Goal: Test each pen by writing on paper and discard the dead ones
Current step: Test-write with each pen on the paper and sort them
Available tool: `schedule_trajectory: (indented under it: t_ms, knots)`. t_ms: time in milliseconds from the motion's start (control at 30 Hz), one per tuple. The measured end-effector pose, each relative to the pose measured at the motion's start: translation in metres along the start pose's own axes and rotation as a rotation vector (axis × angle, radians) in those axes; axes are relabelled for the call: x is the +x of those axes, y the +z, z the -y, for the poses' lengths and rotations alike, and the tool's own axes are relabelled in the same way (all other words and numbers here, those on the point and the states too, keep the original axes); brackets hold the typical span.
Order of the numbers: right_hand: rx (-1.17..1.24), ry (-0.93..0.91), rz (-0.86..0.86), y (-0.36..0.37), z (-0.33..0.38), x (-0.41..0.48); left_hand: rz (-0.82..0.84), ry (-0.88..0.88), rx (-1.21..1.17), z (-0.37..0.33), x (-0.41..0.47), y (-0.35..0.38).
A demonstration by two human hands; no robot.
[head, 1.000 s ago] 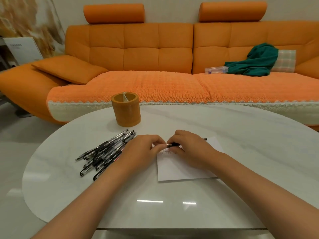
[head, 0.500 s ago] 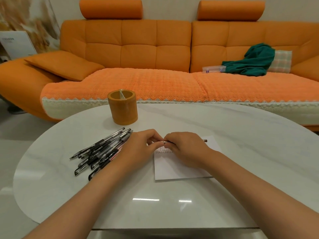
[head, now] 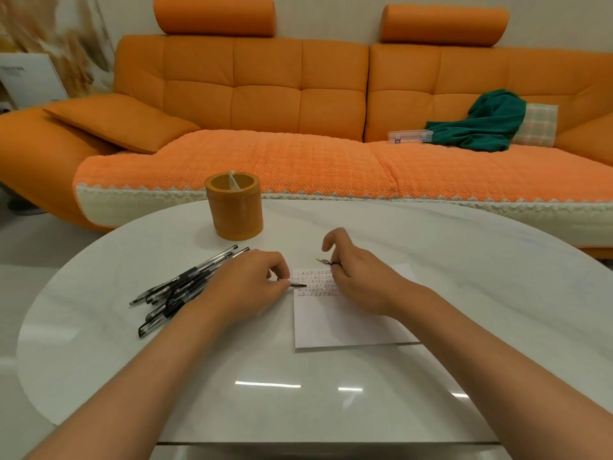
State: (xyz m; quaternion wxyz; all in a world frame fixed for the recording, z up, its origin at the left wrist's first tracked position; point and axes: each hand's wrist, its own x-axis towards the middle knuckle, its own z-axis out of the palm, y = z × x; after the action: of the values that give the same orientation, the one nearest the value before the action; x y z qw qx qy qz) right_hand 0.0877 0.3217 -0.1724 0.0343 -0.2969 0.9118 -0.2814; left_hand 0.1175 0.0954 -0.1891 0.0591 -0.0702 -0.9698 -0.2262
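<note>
A white sheet of paper (head: 345, 323) lies on the white table (head: 464, 277), with rows of small written marks along its top. My right hand (head: 358, 277) holds an uncapped pen (head: 326, 262), its bare tip pointing left above the paper's top edge. My left hand (head: 248, 287) pinches the pen's cap (head: 297, 284) at the paper's left edge. Several black pens (head: 179, 287) lie in a pile to the left of my left hand. An orange cylindrical holder (head: 235, 205) stands behind the pile.
An orange sofa (head: 298, 104) runs along the far side of the table. On it lie a green cloth (head: 481, 124), a clear plastic case (head: 409, 136) and a checked cushion (head: 537, 124). The table's near edge is at the bottom.
My hands were together on one pen; now they are apart, the cap in my left hand and the uncapped pen in my right.
</note>
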Motion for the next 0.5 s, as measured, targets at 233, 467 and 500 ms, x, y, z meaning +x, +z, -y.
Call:
schedule_trajectory:
  t_ms: [233,467,500]
  knots:
    - [0.6,0.165,-0.076,0.005,0.005,0.007,0.001,0.079,0.043,-0.001,0.003,0.008]
    - [0.871,0.139,-0.048,0.012,0.0,0.004,0.073,0.091,-0.002,-0.002,0.009,0.011]
    - [0.894,0.149,-0.063,0.014,0.001,0.004,0.083,0.099,0.005,-0.001,0.01,0.011]
